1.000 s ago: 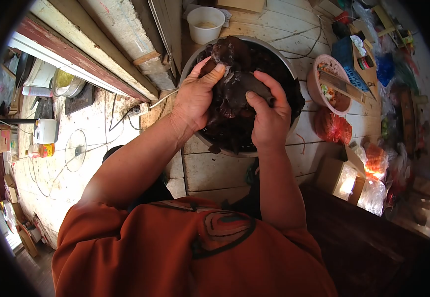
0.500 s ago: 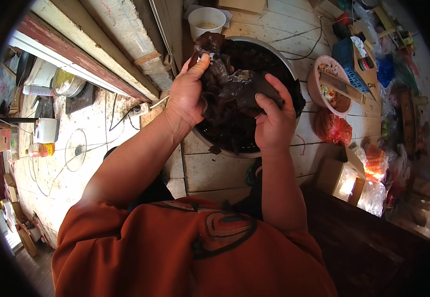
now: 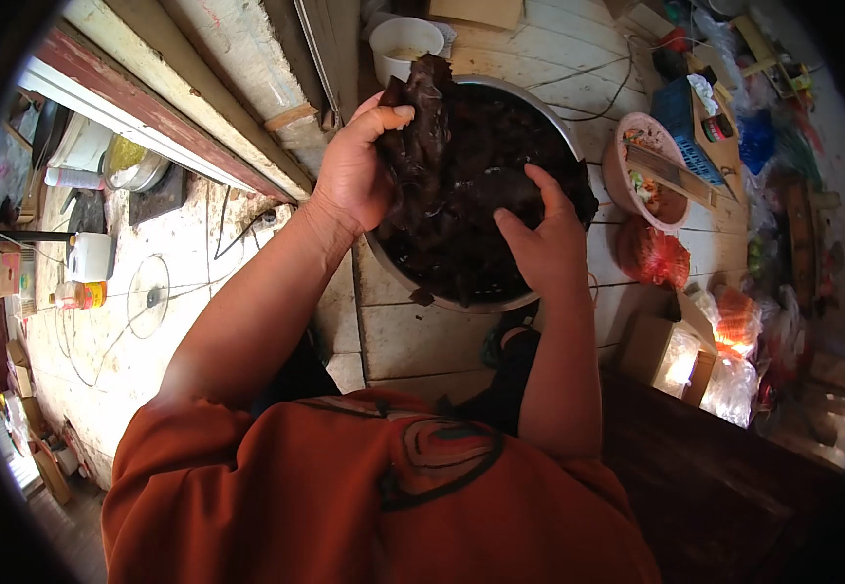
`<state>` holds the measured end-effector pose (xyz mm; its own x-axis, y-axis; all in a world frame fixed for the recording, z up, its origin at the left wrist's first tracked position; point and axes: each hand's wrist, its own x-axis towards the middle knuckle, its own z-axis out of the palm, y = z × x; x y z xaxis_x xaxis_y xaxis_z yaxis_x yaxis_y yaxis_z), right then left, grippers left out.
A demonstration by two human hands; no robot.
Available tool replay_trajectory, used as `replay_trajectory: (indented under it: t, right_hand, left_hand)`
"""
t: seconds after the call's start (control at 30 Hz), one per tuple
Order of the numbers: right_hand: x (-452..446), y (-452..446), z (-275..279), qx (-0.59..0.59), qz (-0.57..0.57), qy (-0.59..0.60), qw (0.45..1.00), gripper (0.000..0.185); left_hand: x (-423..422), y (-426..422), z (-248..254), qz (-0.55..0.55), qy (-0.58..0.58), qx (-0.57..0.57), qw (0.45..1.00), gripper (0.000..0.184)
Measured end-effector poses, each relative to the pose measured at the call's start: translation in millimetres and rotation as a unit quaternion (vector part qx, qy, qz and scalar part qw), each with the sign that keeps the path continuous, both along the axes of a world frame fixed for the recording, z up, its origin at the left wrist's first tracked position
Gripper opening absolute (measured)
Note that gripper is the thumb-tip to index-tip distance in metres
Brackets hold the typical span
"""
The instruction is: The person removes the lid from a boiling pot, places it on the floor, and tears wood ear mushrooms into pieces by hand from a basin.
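Left hand (image 3: 354,161): grip clamped on a dark brown piece (image 3: 429,117); thumb on the near side, other fingers partly hidden behind. Dark brown piece: limp and folded in form, raised over the left part of a wide metal basin (image 3: 552,110). Upper end past the far rim, overlapping in view the edge of a white bucket (image 3: 385,66); lower end indistinct against the dark pieces (image 3: 515,131) filling the basin.

Right hand (image 3: 554,243): over the right part of the basin, grip spread, thumb and index finger apart, both pointing toward the dark pieces. Contact with these: cannot tell. Remaining fingers: mostly hidden.

Basin: set on the pale floor (image 3: 418,341), in front of the person. White bucket: just beyond the basin, to the left, with some contents at the bottom.

To the right of the basin: a pink tub (image 3: 620,180) containing mixed scraps, with a board (image 3: 671,175) laid across. Just beside the tub, on the near side: a red plastic bag (image 3: 654,255). Nearer still: an open cardboard box (image 3: 648,341). Behind the tub: a blue box (image 3: 674,112).
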<state>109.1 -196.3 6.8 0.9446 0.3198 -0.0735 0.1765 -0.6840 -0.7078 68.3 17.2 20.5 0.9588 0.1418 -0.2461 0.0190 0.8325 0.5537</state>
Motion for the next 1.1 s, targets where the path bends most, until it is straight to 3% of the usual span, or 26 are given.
replay_trajectory:
  t: [0.1, 0.13, 0.17, 0.23, 0.33, 0.43, 0.53, 0.57, 0.63, 0.67, 0.73, 0.87, 0.93, 1.1]
  right_hand:
    - [-2.8, -2.6, 6.7, -0.093, 0.023, -0.043, 0.995, 0.061]
    - [-2.8, -4.4, 1.9, -0.123, 0.026, -0.127, 0.984, 0.059]
    - [-2.4, -4.1, 2.6, -0.124, 0.026, -0.126, 0.984, 0.059]
    - [-1.5, 0.0, 5.7, -0.017, 0.051, -0.255, 0.966, 0.050]
    - [-5.1, 13.2, 5.9, 0.079, 0.071, -0.313, 0.944, 0.041]
    - [-11.1, 23.2, 7.2, 0.145, 0.023, -0.235, 0.961, 0.031]
    - [-4.4, 19.8, 7.5, 0.211, -0.039, -0.085, 0.973, 0.022]
    - [-2.5, 19.6, 8.4, 0.265, -0.086, -0.001, 0.960, 0.023]
    - [4.4, 13.6, 4.2, 0.361, -0.061, 0.124, 0.922, 0.026]
    - [3.0, 13.5, 2.4, 0.360, -0.061, 0.125, 0.923, 0.026]
    - [-4.0, 21.0, 9.7, 0.458, -0.104, 0.241, 0.849, 0.028]
    - [-3.1, 22.0, 10.3, 0.477, -0.100, 0.264, 0.832, 0.040]
    - [-2.0, 25.3, 8.3, 0.353, -0.089, 0.164, 0.917, 0.044]
    - [2.9, 19.9, 2.3, 0.300, -0.044, 0.167, 0.938, 0.047]
  left_hand:
    - [2.6, -7.2, -6.8, -0.005, -0.031, -0.030, 0.999, 0.038]
    - [2.6, -9.8, -10.6, 0.003, -0.033, 0.016, 0.999, 0.037]
    - [2.2, -12.7, -14.2, 0.011, -0.034, 0.062, 0.997, 0.037]
    - [0.6, -19.5, -18.7, 0.010, -0.033, 0.079, 0.996, 0.037]
    - [-4.2, -33.1, -15.0, 0.014, -0.032, 0.187, 0.982, 0.039]
    - [-7.5, -41.1, -12.9, -0.019, -0.040, 0.249, 0.967, 0.035]
    - [-9.8, -34.7, -11.4, -0.066, -0.029, 0.160, 0.984, 0.029]
    - [-8.7, -31.9, -11.6, -0.085, -0.029, 0.122, 0.988, 0.028]
    - [-4.9, -29.0, -15.0, -0.018, -0.018, 0.099, 0.995, 0.024]
    - [-5.0, -26.0, -19.8, -0.017, -0.034, 0.120, 0.992, 0.024]
    - [-6.5, -25.0, -18.4, -0.015, -0.050, 0.139, 0.989, 0.025]
    - [-9.5, -27.3, -15.8, -0.013, -0.072, 0.273, 0.959, 0.027]
    - [-12.7, -30.6, -11.4, -0.032, -0.100, 0.342, 0.934, 0.025]
    - [-17.6, -28.9, -17.1, -0.063, -0.156, 0.383, 0.908, 0.027]
